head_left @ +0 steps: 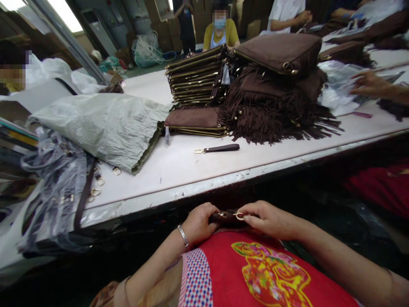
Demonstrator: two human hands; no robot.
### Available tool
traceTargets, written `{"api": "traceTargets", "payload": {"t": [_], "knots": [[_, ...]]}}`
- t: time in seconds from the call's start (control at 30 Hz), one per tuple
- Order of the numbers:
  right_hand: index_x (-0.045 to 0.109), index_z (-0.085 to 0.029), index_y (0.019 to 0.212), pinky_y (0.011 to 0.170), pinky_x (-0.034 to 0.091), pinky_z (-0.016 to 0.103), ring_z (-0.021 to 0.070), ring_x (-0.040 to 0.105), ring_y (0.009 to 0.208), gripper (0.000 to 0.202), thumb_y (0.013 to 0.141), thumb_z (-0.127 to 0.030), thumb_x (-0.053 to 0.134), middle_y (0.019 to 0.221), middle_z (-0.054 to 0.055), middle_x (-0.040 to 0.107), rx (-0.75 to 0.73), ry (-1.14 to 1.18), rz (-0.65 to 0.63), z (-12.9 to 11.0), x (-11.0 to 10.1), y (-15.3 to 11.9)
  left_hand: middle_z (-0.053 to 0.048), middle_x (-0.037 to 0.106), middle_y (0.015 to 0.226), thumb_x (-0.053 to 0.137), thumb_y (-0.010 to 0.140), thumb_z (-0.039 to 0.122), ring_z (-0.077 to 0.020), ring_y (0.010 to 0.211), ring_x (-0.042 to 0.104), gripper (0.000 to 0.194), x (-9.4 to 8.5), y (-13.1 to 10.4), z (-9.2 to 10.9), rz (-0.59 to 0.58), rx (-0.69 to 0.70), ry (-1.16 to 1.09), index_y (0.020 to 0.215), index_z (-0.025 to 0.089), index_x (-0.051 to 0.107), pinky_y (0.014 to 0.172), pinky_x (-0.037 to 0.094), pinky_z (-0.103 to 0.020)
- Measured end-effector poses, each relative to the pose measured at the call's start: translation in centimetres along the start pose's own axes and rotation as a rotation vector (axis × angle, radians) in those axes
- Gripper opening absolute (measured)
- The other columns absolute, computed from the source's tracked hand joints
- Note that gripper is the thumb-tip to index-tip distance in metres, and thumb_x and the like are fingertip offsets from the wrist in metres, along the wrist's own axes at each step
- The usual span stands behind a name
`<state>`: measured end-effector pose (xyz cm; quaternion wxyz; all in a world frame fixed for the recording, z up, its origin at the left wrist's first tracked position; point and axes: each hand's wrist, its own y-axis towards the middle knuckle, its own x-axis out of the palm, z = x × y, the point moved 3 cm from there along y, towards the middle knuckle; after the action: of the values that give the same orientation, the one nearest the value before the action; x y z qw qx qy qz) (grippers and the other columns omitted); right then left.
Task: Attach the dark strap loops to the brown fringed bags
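Observation:
Below the table edge, close to my red apron, a small dark brown leather piece (228,216) with gold-coloured metal clasps spans the gap between my hands. My left hand (200,222), with a silver bracelet at its wrist, is closed on its left end. The fingers of my right hand (263,218) pinch the gold ring at its right end. A brown wrist strap (222,148) with a gold clip lies on the white table (172,168). Behind the strap are stacked brown zip pouches (194,117) and fringed brown bags (271,106).
A grey-green plastic sheet (102,121) covers the table's left part, beside plastic-wrapped straps (57,183) and loose gold clips (96,192). Another person's hand (370,83) touches clear plastic at the right. A masked person (220,32) is across the table.

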<state>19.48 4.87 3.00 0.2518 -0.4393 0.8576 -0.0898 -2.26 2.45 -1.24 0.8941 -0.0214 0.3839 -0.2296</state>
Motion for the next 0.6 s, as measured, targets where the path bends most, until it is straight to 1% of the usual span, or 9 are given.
{"api": "traceTargets", "payload": {"t": [0.07, 0.13, 0.2, 0.27, 0.3, 0.37, 0.47, 0.53, 0.6], "knots": [[0.070, -0.018, 0.093, 0.059, 0.039, 0.023, 0.0121, 0.052, 0.065, 0.025, 0.089, -0.029, 0.048, 0.074, -0.001, 0.063, 0.003, 0.086, -0.019, -0.6, -1.0, -0.4, -0.003, 0.067, 0.087, 0.063, 0.077, 0.021, -0.0169, 0.080, 0.059, 0.006, 0.0, -0.4, -1.4, -0.017, -0.033, 0.099, 0.082, 0.019, 0.066, 0.068, 0.041, -0.025], [0.071, -0.017, 0.090, 0.063, 0.040, 0.023, 0.0128, 0.053, 0.069, 0.023, 0.087, -0.031, 0.053, 0.077, -0.001, 0.064, -0.055, 0.126, 0.036, -1.0, -2.0, -0.5, -0.001, 0.066, 0.079, 0.061, 0.079, 0.023, -0.0157, 0.072, 0.057, 0.005, -0.6, -0.6, -2.3, -0.066, -0.104, 0.132, 0.080, 0.019, 0.064, 0.062, 0.037, -0.025], [0.072, -0.017, 0.093, 0.061, 0.040, 0.022, 0.0119, 0.053, 0.068, 0.025, 0.085, -0.035, 0.057, 0.078, 0.000, 0.064, -0.101, 0.216, 0.141, -0.8, -3.3, -0.3, 0.001, 0.065, 0.075, 0.061, 0.077, 0.022, -0.0148, 0.068, 0.055, 0.003, -2.4, -0.5, -2.0, -0.113, -0.104, 0.129, 0.080, 0.020, 0.062, 0.060, 0.035, -0.024], [0.070, -0.017, 0.103, 0.052, 0.035, 0.021, 0.0092, 0.047, 0.058, 0.036, 0.085, -0.046, 0.059, 0.074, -0.001, 0.062, -0.106, 0.341, 0.257, 0.5, -5.3, 0.1, 0.003, 0.066, 0.079, 0.061, 0.074, 0.019, -0.0151, 0.072, 0.055, 0.008, -5.5, -0.2, -0.3, -0.112, -0.046, 0.105, 0.082, 0.021, 0.061, 0.063, 0.037, -0.024], [0.069, -0.017, 0.109, 0.049, 0.034, 0.021, 0.0085, 0.045, 0.053, 0.044, 0.084, -0.051, 0.059, 0.072, -0.001, 0.062, -0.105, 0.378, 0.322, 1.5, -6.6, 0.4, 0.003, 0.067, 0.082, 0.061, 0.074, 0.018, -0.0155, 0.075, 0.056, 0.010, -7.4, -0.1, 1.1, -0.095, -0.011, 0.089, 0.084, 0.021, 0.061, 0.066, 0.039, -0.024], [0.067, -0.016, 0.115, 0.051, 0.041, 0.023, 0.0118, 0.053, 0.057, 0.056, 0.082, -0.060, 0.058, 0.079, 0.002, 0.068, -0.107, 0.367, 0.478, 3.9, -9.4, 0.9, 0.003, 0.067, 0.085, 0.060, 0.075, 0.018, -0.0164, 0.078, 0.056, 0.011, -11.4, 0.5, 4.4, -0.029, 0.045, 0.058, 0.086, 0.021, 0.061, 0.070, 0.041, -0.024], [0.068, -0.016, 0.117, 0.070, 0.055, 0.031, 0.0237, 0.067, 0.085, 0.064, 0.080, -0.066, 0.054, 0.099, 0.009, 0.074, -0.113, 0.305, 0.711, 7.8, -13.2, 1.7, 0.001, 0.066, 0.084, 0.059, 0.080, 0.022, -0.0171, 0.080, 0.057, 0.006, -17.2, 3.0, 10.4, 0.115, 0.131, -0.048, 0.084, 0.020, 0.062, 0.071, 0.043, -0.025], [0.071, -0.017, 0.113, 0.082, 0.057, 0.035, 0.0283, 0.068, 0.098, 0.061, 0.079, -0.065, 0.053, 0.103, 0.010, 0.075, -0.140, 0.238, 0.838, 10.0, -14.8, 2.5, -0.001, 0.067, 0.087, 0.060, 0.083, 0.029, -0.0186, 0.082, 0.060, 0.014, -20.6, 6.7, 14.6, 0.177, 0.211, -0.224, 0.091, 0.018, 0.063, 0.071, 0.047, -0.027], [0.074, -0.019, 0.106, 0.089, 0.056, 0.036, 0.0293, 0.068, 0.102, 0.054, 0.079, -0.061, 0.055, 0.104, 0.010, 0.076, -0.173, 0.138, 0.944, 11.6, -15.6, 3.5, -0.004, 0.070, 0.087, 0.062, 0.083, 0.037, -0.0202, 0.079, 0.063, 0.025, -24.0, 12.1, 18.9, 0.243, 0.256, -0.428, 0.098, 0.016, 0.064, 0.070, 0.050, -0.030]]}}
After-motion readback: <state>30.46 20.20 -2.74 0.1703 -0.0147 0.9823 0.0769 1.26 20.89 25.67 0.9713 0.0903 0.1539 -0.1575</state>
